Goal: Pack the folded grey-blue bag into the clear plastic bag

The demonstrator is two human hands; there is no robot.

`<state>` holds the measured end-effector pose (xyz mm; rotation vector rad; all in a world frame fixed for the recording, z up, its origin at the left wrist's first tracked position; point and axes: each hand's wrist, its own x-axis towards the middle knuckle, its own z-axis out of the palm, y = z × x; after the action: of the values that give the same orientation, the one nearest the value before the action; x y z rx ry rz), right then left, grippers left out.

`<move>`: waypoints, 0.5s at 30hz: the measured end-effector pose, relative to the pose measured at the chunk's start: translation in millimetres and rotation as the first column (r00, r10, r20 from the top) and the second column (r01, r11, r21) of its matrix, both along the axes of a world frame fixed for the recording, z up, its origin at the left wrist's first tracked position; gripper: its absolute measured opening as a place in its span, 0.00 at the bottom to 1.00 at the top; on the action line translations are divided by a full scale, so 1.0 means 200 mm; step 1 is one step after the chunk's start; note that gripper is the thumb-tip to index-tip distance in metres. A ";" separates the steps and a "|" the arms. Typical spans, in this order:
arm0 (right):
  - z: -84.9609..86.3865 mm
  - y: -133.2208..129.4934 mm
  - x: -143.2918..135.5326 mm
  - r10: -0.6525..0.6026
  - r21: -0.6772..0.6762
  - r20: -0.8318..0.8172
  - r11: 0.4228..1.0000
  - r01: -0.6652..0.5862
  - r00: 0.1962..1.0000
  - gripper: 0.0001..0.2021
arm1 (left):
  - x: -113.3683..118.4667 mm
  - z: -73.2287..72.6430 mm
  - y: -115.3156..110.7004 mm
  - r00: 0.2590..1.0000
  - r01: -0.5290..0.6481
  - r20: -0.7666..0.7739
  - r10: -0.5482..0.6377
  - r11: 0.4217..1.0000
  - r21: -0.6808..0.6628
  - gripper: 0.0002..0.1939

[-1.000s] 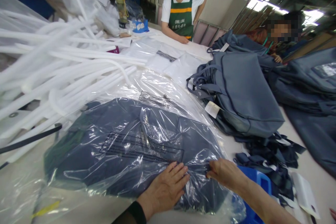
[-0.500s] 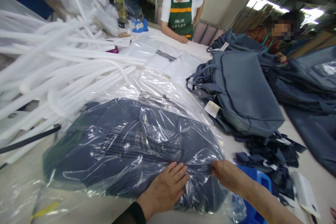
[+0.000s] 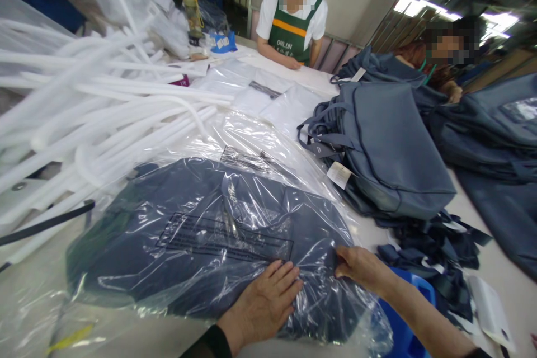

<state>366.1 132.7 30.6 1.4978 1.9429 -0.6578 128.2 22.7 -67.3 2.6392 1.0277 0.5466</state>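
A dark blue-grey bag (image 3: pixel 176 190) lies flat on the table inside a clear plastic bag (image 3: pixel 222 246) printed with a text box. My left hand (image 3: pixel 266 299) rests palm down on the plastic near the front edge, fingers stretched out and slightly spread. To its right, my right hand (image 3: pixel 354 268) has its fingers pinched together on the plastic over the right part of the bag. The pinched fold itself is mostly hidden by the fingers.
White foam tubes (image 3: pixel 96 100) pile up at left. Stacked blue-grey bags (image 3: pixel 390 145) with tags stand right, above dark straps (image 3: pixel 440 251) and a blue container (image 3: pixel 406 313). A person in a green apron (image 3: pixel 289 33) leans on the far edge; another person (image 3: pixel 444 67) is at right.
My right hand has shifted slightly up and left on the plastic, still pinched. My left hand stays in place. The person in the apron has leaned lower toward the table.
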 end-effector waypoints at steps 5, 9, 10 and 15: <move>-0.05 0.05 0.07 -0.088 0.018 -0.072 0.996 0.090 0.993 0.07 | 0.00 -0.02 -0.01 1.000 0.003 -0.007 -0.003 1.000 -0.015 0.23; -0.03 0.01 0.14 -0.114 0.184 -0.021 0.976 0.116 0.993 0.06 | 0.00 -0.02 0.00 1.000 0.011 -0.013 -0.012 0.999 -0.036 0.23; -0.03 -0.03 0.15 -0.121 0.251 -0.008 0.961 0.119 0.993 0.07 | -0.01 -0.01 0.00 1.000 0.014 -0.014 -0.014 0.999 -0.041 0.23; -0.15 -0.42 0.13 0.185 0.798 -0.086 0.602 -0.043 0.979 0.16 | -0.01 0.00 0.00 1.000 0.011 -0.008 -0.011 0.998 -0.069 0.23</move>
<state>391.8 48.3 1.4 1.8104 2.6229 0.2432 127.0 22.5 -66.8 2.5876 1.0154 0.4900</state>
